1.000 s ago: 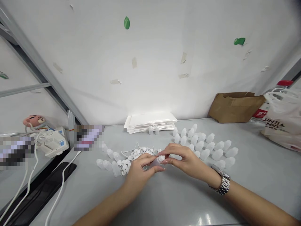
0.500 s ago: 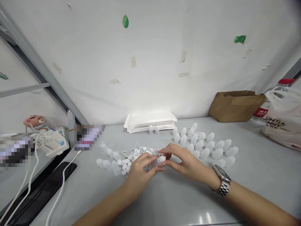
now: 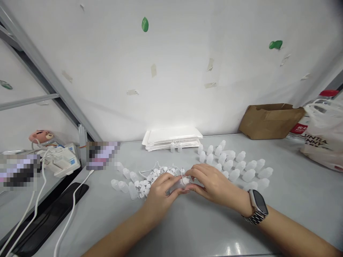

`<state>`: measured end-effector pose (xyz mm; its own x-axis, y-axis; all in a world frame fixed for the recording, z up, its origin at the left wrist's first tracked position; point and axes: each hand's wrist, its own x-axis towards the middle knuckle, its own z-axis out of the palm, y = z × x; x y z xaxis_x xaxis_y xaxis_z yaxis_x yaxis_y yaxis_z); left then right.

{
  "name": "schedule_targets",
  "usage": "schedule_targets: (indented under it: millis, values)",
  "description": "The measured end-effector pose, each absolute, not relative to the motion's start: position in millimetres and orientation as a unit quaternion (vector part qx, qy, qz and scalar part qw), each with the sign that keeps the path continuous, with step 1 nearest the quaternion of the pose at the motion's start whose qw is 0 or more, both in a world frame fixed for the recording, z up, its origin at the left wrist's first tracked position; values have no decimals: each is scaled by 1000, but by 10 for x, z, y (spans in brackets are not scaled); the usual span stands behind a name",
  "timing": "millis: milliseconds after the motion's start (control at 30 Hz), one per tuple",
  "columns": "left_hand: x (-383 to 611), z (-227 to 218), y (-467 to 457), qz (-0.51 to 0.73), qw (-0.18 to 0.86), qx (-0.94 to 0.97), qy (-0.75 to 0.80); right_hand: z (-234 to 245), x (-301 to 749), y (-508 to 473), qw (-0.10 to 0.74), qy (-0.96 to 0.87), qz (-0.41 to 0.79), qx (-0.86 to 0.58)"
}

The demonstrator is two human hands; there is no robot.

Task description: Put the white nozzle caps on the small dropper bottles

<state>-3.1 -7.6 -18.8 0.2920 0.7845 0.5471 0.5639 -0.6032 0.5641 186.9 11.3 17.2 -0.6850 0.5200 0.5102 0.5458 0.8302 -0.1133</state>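
My left hand (image 3: 160, 192) is closed around the body of a small translucent plastic bottle (image 3: 174, 186), tilted with its neck toward the right. At that neck, my right hand (image 3: 207, 182) pinches the white cap (image 3: 185, 181) between thumb and fingers. Just behind my left hand lies a pile of small white caps (image 3: 153, 177), partly hidden by it. Several similar bottles (image 3: 127, 174) lie to the left of the pile. A larger group of bottles (image 3: 234, 175) stands or leans to the right, beyond my right hand.
A stack of white envelopes (image 3: 173, 137) lies against the wall, two little bottles (image 3: 176, 147) before it. At the back right are a cardboard box (image 3: 270, 121) and a plastic bag (image 3: 325, 139). To the left are a black phone-like slab (image 3: 50, 217), white cables (image 3: 70, 210) and a power strip (image 3: 63, 160).
My right wrist has turned, showing more of the watch face, while the fingers stay at the bottle's cap. My left hand still holds the bottle. The view has shifted slightly.
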Motion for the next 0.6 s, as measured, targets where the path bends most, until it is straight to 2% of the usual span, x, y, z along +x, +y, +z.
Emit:
schedule_targets:
  millis: [233,367,600]
  values:
    - [-34,-245,-78,407,97,815,400,55,1836,130,237,-924,-63,-293]
    - [-27,-239,-91,409,65,826,383,83,1847,131,239,-917,-39,-317]
    - [-28,-241,-95,414,49,825,382,131,1878,128,189,-937,-34,-291]
